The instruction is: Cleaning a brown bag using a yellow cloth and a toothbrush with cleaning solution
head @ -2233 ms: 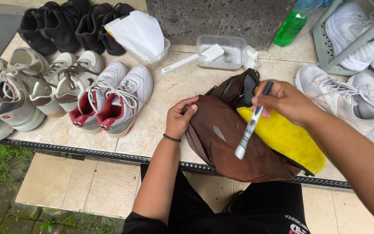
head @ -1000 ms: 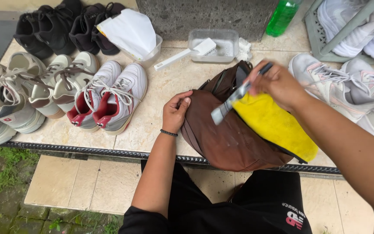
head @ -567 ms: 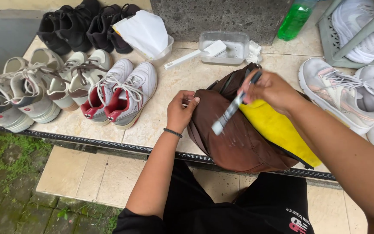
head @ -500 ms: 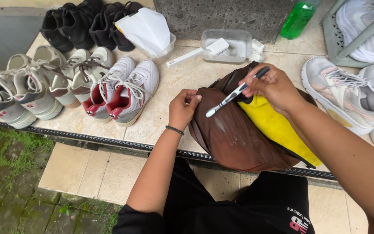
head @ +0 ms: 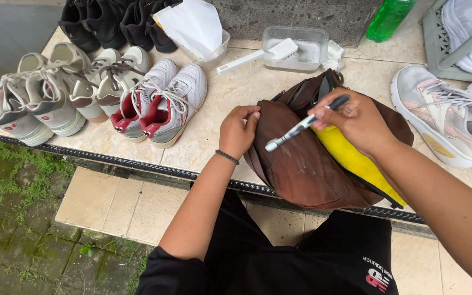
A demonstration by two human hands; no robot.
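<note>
**Small brush held over a brown bag**

The right hand (head: 359,117) has its grip closed on a small brush (head: 304,124) with a dark handle, its white head pointing toward frame centre, just above the brown bag (head: 307,169). The left hand (head: 239,130) grips the bag's left edge with curled fingers. The bag lies on the tiled bench (head: 222,104) at centre right, a yellow panel (head: 356,164) showing in it. At left stand white sneakers with red lining (head: 159,101). Behind, at upper centre, a clear plastic tub (head: 296,46) holds a white brush (head: 258,54); a green bottle (head: 386,19) stands at upper right.
</note>
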